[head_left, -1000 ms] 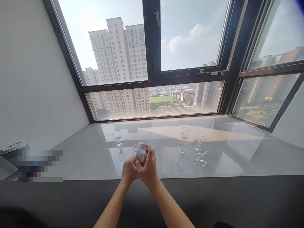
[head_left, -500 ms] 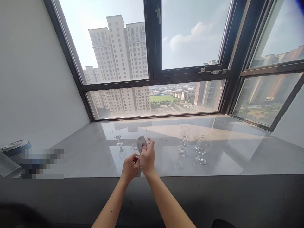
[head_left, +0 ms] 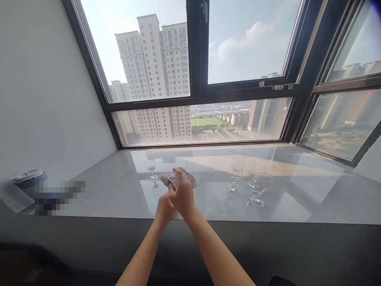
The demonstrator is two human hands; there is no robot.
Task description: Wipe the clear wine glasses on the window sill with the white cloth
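My right hand (head_left: 183,194) is closed on a light grey cloth (head_left: 189,178), whose folds stick out on both sides of the fingers. Below and to the left, my left hand (head_left: 165,207) is closed, partly covered by the right. It grips a wine glass, now almost wholly hidden behind the cloth and fingers. Both hands are together over the front of the grey sill. Left of them stands another wine glass (head_left: 150,169), upright. Several more clear stemmed glasses are grouped on the right, among them a front one (head_left: 263,183) and one nearer my hands (head_left: 236,169).
The glossy grey sill (head_left: 208,208) ends at a front edge just under my hands. A dark window frame (head_left: 196,95) rises behind it, with a white wall (head_left: 44,99) at left. A blue-and-white container (head_left: 29,178) stands at the far left, beside a blurred patch.
My right hand and the cloth have moved over the top of the glass, which showed beside them before. The cloth spreads wider now. The view has shifted slightly.
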